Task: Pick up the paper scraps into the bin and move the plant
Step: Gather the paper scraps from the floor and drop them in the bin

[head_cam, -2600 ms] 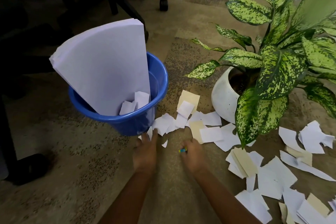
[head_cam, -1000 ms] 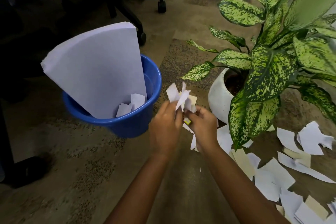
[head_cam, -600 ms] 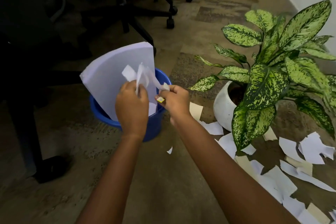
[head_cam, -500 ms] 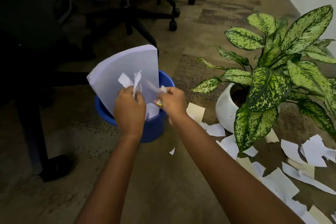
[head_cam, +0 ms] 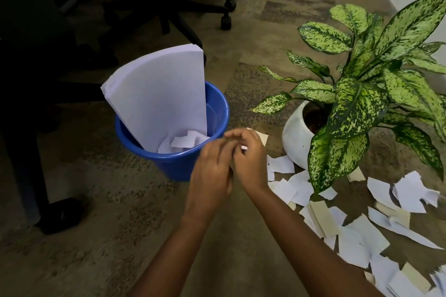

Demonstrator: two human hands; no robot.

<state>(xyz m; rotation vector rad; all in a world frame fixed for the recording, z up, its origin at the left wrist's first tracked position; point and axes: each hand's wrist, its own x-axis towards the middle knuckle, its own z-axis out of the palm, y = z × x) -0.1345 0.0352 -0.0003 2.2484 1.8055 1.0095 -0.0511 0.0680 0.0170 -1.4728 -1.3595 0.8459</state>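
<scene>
Office chairs (head_cam: 169, 7) are standing on the carpeted floor (head_cam: 96, 236) behind everything. The plant (head_cam: 357, 108) is sitting upright in its white pot (head_cam: 293, 142) on the right, with its leaves hanging over nearby paper scraps (head_cam: 407, 195). The blue bin (head_cam: 176, 164) is standing mouth-up on the left, holding a curled paper sheaf (head_cam: 159, 99) on end. The left hand (head_cam: 211, 176) and right hand (head_cam: 251, 161) are meeting beside the bin. Blur is hiding whether either grip is clamping anything.

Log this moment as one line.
left hand, right hand: together beside bin; bin: scraps inside; floor scraps: many; plant: not yet moved
</scene>
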